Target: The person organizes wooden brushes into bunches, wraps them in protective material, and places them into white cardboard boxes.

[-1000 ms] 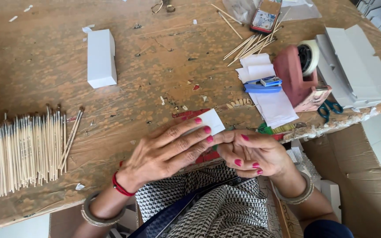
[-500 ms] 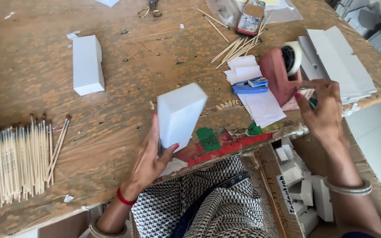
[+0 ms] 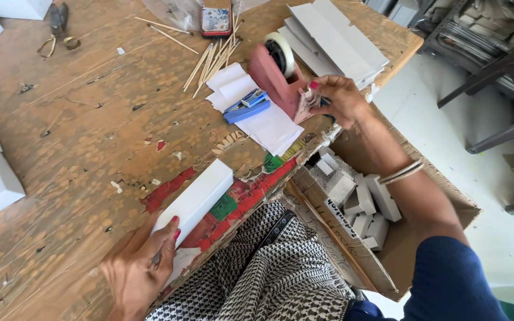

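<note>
Your left hand (image 3: 141, 270) presses a long white box (image 3: 194, 201) flat at the wooden worktop (image 3: 90, 137) edge, fingers spread. Your right hand (image 3: 339, 100) pinches at the pink tape dispenser (image 3: 275, 74), apparently gripping tape; white paper sheets (image 3: 269, 122) lie beside it.

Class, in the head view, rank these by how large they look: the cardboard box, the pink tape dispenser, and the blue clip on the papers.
1. Cardboard box
2. Tape dispenser
3. Blue clip
The gaps are plain, so nearness changes nothing.
</note>
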